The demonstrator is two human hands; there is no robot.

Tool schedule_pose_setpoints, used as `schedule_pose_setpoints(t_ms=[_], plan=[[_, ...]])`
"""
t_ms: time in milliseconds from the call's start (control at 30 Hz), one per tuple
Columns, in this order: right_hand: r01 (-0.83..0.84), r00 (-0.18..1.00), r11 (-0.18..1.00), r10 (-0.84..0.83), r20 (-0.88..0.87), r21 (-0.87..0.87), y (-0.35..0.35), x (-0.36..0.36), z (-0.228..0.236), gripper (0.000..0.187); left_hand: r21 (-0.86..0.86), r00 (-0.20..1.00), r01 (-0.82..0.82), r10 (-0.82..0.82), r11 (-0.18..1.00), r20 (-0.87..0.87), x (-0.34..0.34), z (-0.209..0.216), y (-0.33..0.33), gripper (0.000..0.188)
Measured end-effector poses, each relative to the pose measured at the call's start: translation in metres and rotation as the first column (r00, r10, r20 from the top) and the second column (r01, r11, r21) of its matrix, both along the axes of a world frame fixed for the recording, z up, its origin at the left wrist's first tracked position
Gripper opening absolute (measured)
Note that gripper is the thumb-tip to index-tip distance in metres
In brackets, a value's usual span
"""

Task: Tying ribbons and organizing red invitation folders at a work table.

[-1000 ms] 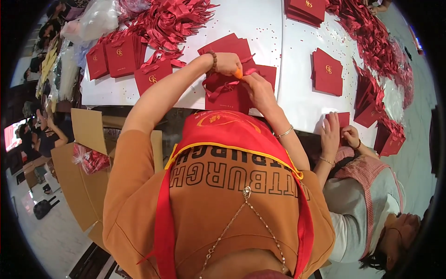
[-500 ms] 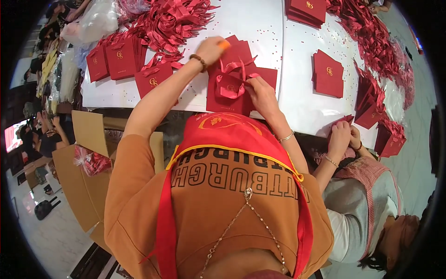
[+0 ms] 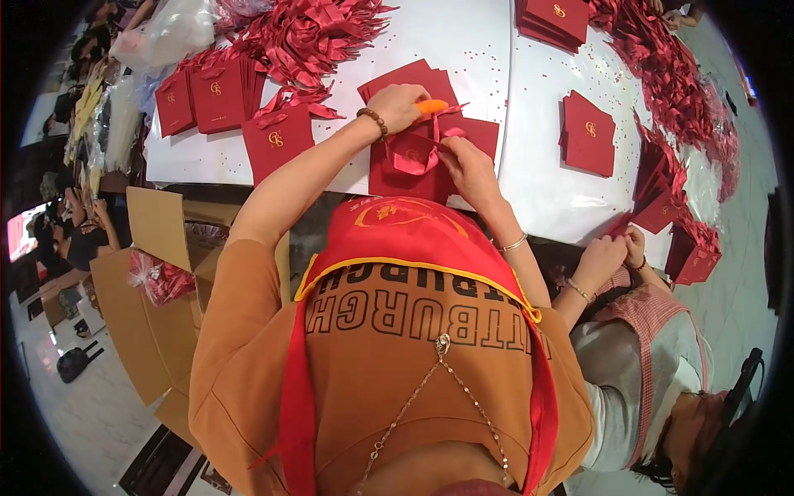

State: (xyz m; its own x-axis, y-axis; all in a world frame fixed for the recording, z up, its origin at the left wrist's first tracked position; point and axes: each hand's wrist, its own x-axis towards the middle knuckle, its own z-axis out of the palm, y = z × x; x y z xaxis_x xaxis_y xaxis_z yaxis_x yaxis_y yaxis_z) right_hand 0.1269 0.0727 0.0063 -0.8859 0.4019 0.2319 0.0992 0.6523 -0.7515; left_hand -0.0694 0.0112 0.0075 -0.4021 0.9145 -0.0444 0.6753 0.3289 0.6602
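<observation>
In front of my chest lie flat dark red paper bags (image 3: 389, 182), overlapping on the white table. On top is a red ribbon (image 3: 436, 128), looped and twisted over the bag. My left hand (image 3: 399, 107) is closed at the ribbon's far side, with its fingers bent over it. A short orange piece (image 3: 432, 107) shows at those fingertips; whether it is worn or held I cannot tell. My right hand (image 3: 470, 168) pinches the ribbon at the right, its thumb and forefinger together. The fingers partly cover the ribbon and the bag's edge.
Ribbon-handled red bags (image 3: 219, 95) stand stacked at left, beside a heap of red ribbons (image 3: 310, 41). More bags (image 3: 589, 136) lie right. A co-worker's hands (image 3: 608, 256) handle a red item near the table edge. An open cardboard box (image 3: 141, 322) is at my left.
My left hand has come nearer, from the far end of the bags to the ribbon. My right hand keeps its pinch with little movement. The co-worker's hands shifted slightly.
</observation>
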Motion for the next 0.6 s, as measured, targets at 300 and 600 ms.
schedule_pose_setpoints(t_ms=[300, 600], plan=[[-0.079, 0.997, 0.994, 0.077, -0.026, -0.077, 0.005, 0.005, 0.014, 0.015, 0.028, 0.741, -0.316, 0.228, 0.948, 0.632, -0.037, 0.017, 0.021, 0.032], [0.191, 0.981, 0.893, -0.19, 0.044, -0.407, 0.007, -0.005, 0.015, 0.022, 0.249, 0.89, -0.196, 0.065, 0.949, 0.452, -0.02, -0.005, -0.036, 0.045]])
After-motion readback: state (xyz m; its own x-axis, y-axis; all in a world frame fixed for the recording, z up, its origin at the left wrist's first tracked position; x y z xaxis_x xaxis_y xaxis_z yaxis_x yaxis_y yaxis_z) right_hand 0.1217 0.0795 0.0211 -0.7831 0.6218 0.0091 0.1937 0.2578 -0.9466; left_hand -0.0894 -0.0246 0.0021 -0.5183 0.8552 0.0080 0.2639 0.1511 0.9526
